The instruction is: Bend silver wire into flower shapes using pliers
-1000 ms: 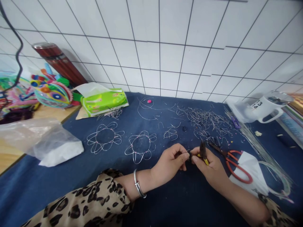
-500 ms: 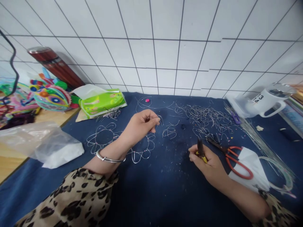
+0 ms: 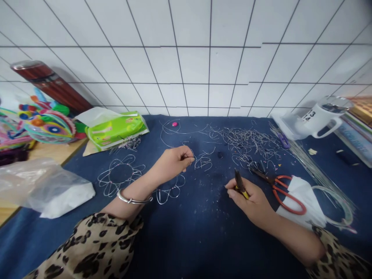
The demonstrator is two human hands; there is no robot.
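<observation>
My left hand [image 3: 176,162] is closed in a pinch beside a small group of bent wires [image 3: 204,159]; what its fingertips hold is too small to make out. My right hand [image 3: 251,197] is wrapped round pliers [image 3: 240,185] with dark jaws and yellow handles, the jaws pointing up. A flower-shaped wire loop [image 3: 120,174] lies left of my left wrist. A second wire flower [image 3: 169,192] is partly hidden under my left hand and forearm. A tangled heap of wire pieces [image 3: 250,141] lies behind my right hand.
Red-handled scissors [image 3: 290,193] rest on white paper [image 3: 305,205] at the right, near straight wires [image 3: 319,170] and a coil [image 3: 348,211]. Farther back are a white mug [image 3: 322,118] and purple-handled tool [image 3: 283,140]. Left are a green tissue pack [image 3: 116,131] and plastic bag [image 3: 66,193].
The view has shifted slightly, so most things appear farther left. My left hand has moved lower, closer to the small bent wires. My right hand still grips the pliers.
</observation>
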